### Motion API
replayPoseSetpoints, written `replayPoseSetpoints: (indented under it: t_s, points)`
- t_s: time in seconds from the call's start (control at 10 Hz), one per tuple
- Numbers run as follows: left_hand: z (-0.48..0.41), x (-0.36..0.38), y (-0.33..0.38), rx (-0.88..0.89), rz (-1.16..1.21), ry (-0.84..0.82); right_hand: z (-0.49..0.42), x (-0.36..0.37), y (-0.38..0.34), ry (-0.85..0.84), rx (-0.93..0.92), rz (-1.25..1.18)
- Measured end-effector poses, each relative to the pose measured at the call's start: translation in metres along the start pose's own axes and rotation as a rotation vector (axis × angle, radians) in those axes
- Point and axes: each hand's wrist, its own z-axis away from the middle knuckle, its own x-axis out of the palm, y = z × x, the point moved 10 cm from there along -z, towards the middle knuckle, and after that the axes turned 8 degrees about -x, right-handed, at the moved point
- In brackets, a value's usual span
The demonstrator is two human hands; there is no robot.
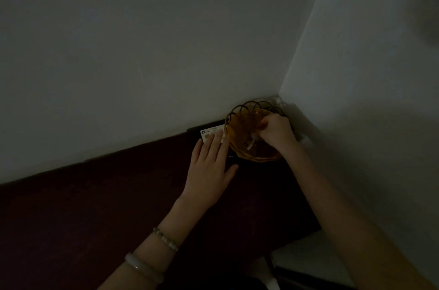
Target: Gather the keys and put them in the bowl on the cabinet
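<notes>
Right of centre in the frame, the right hand (276, 131) is reaching into the bowl (240, 123), clenched around something pale, likely the keys (252, 143). The left hand (211, 166) is lying flat and released on the worktop (118, 206). Best to lower before letting go, so nothing bounces out.

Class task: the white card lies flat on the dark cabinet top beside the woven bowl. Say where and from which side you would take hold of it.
Grip the white card by its left short edge, coming from the left: the bowl blocks its right end, and the left hand rests fingertips on its near edge. It lies flat, so slide it before pinching.
</notes>
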Motion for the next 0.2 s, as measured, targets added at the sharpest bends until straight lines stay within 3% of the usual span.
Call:
replayPoseSetpoints:
  t_s: [0.2]
  points:
    - [0.000,-0.017,0.002,0.052,0.024,0.083,0.038,-0.039,-0.024,0.213,-0.077,-0.017]
